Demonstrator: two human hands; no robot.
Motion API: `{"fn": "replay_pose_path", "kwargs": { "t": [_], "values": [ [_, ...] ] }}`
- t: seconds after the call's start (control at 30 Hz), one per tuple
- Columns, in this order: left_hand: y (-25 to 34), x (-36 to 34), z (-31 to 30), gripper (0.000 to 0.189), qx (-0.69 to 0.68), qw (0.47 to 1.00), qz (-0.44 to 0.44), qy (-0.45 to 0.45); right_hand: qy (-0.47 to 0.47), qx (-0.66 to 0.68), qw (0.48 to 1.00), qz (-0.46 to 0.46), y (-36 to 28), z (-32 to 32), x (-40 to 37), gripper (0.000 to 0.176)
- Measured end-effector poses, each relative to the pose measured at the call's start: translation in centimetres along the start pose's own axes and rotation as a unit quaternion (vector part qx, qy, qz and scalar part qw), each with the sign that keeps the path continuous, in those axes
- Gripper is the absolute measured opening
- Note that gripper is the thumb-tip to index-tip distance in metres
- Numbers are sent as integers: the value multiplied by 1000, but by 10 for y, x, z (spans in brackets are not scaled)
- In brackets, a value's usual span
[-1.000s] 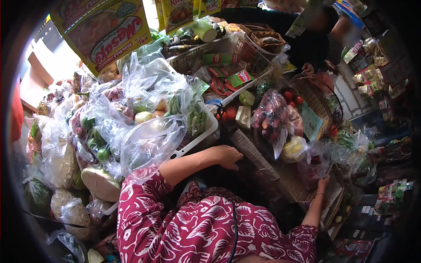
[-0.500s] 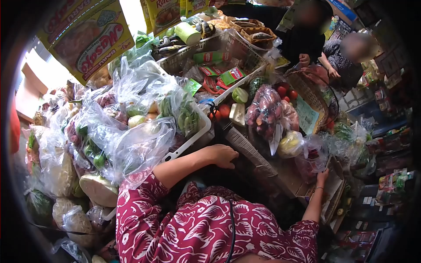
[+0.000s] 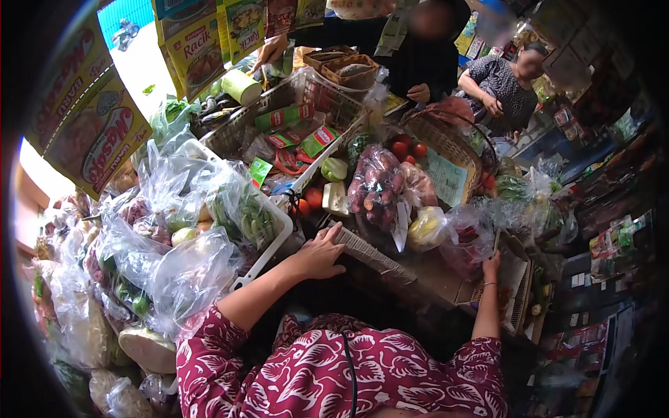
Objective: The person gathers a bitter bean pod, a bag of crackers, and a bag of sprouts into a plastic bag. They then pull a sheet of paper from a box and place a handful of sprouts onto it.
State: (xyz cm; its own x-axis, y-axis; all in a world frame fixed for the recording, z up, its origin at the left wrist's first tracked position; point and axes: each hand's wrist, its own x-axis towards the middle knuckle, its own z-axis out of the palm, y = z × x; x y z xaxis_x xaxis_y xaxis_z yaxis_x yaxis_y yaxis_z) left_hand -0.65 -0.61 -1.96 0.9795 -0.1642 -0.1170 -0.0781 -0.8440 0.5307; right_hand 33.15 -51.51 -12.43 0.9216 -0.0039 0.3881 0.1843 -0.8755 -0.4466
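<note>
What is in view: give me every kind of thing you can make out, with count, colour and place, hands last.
Hanging packets: several, yellow, upper left
Cut gourd: one, pale green, upper left
Mesh crate: one, pale, upper centre
White tray: one, left
Bagged vegetables: many, mixed colours, left
Tomatoes: several, red, centre
Bagged produce: one bag, purple-red, centre
Wicker basket: one, brown, right
Other people: at least two, top right
Left hand: one, centre
Right hand: one, right
</note>
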Motion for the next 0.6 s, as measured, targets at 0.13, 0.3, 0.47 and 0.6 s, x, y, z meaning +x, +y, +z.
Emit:
{"fn": "replay_pose_path", "kwargs": {
  "t": [0.13,0.3,0.47,0.6],
  "values": [
    [-3,1,3,54,-18,1000,-5,-23,-3,-13,1000,0,-15,-7,-5,45],
    [3,-3,-1,53,-23,998,-11,-61,2,-14,1000,8,-6,-2,-2,49],
    [2,-2,0,53,-26,999,1,-41,-2,-51,999,18,-11,-4,-3,50],
    [4,-3,-3,53,-20,999,3,-36,34,-48,998,7,-11,-2,-5,46]
  ]
}}
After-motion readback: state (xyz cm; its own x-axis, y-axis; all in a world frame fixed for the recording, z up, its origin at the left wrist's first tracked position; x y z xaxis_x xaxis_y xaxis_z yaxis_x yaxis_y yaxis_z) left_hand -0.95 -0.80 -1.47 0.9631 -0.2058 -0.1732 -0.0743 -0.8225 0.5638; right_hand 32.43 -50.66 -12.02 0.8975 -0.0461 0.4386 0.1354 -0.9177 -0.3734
